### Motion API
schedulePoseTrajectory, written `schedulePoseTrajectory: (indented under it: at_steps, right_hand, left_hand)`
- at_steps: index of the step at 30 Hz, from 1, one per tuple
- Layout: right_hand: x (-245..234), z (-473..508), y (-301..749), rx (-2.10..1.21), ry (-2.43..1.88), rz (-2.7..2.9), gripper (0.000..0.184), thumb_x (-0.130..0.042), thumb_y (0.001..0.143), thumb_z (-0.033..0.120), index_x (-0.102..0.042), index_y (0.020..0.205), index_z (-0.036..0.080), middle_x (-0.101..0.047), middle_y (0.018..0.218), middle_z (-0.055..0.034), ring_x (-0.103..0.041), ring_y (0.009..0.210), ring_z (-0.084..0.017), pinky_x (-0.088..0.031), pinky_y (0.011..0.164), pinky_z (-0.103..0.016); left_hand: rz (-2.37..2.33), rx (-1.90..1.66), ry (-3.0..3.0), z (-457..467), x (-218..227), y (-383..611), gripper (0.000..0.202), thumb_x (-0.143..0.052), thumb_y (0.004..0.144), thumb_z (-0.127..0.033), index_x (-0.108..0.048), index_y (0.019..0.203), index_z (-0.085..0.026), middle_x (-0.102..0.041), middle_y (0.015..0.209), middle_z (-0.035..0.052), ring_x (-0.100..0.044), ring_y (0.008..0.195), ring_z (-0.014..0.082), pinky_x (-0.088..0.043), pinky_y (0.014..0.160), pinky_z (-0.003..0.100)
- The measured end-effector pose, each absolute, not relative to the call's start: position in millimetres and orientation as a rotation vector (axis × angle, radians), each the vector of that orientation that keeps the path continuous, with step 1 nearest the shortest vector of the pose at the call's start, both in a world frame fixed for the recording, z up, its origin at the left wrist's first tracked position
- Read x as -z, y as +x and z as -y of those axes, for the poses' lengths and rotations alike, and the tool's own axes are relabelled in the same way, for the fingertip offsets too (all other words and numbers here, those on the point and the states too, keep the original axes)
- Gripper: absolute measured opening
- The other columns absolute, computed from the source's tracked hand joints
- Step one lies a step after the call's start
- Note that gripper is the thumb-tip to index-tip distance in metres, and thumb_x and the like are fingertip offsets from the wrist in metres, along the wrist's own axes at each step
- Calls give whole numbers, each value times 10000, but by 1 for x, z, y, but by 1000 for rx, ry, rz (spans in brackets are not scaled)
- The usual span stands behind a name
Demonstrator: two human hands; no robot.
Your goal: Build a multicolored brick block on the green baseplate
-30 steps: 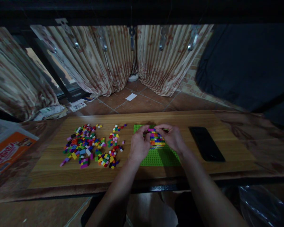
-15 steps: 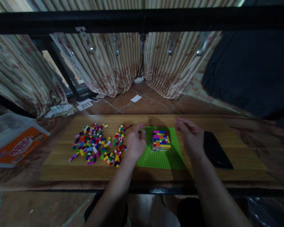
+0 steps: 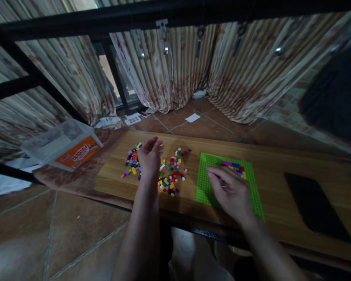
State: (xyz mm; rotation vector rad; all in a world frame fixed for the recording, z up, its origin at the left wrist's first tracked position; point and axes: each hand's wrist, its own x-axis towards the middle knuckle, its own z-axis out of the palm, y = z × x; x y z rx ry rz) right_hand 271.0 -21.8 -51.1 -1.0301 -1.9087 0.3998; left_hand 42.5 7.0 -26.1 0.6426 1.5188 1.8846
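Observation:
A green studded baseplate (image 3: 208,171) lies on the wooden table top (image 3: 269,156). A block built of many coloured small bricks (image 3: 234,166) stands on it, partly hidden by my right hand (image 3: 232,192). That hand hovers over the plate with fingers spread and holds nothing. My left hand (image 3: 149,157) hangs over the pile of loose coloured bricks (image 3: 169,175) to the left, fingers stretched out and apart, with nothing in it.
A black phone (image 3: 316,205) lies flat on the table at the right. A clear plastic box with an orange label (image 3: 64,145) sits at the table's left end. Curtains (image 3: 169,70) and a tiled floor lie beyond.
Both hands have let go of the brick block. My left hand has moved left over the loose bricks. The view has turned left, so the plate and phone sit further right.

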Motion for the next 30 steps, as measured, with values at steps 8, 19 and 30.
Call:
schedulePoseTrajectory:
  at_steps: [8, 19, 30]
  right_hand:
    - [76, 20, 231, -484, -1087, 2200, 223, -470, 935, 229, -687, 985, 222, -706, 941, -61, -652, 884, -211, -499, 811, -339]
    - [83, 2, 193, -508, -1110, 2172, 239, -474, 916, 192, -686, 1023, 219, -690, 957, -56, -619, 907, -215, -475, 857, -353]
    - [81, 0, 154, -364, -1101, 2219, 260, -519, 903, 261, -712, 1069, 208, -633, 1051, -116, -533, 992, -281, -464, 875, -443]
  left_hand:
    - [-1388, -1940, 516, -2, 25, 26, 339, -726, 621, -244, -674, 939, -139, -706, 858, 46, -632, 665, 89, -460, 594, 179]
    - [-1315, -1964, 453, 11, 18, 10, 230, -699, 670, -186, -664, 895, -159, -701, 824, 35, -608, 641, 77, -466, 586, 185]
    - [-1270, -1987, 408, 21, 13, -13, 222, -712, 667, -199, -654, 877, -156, -663, 772, 0, -578, 616, 62, -458, 609, 193]
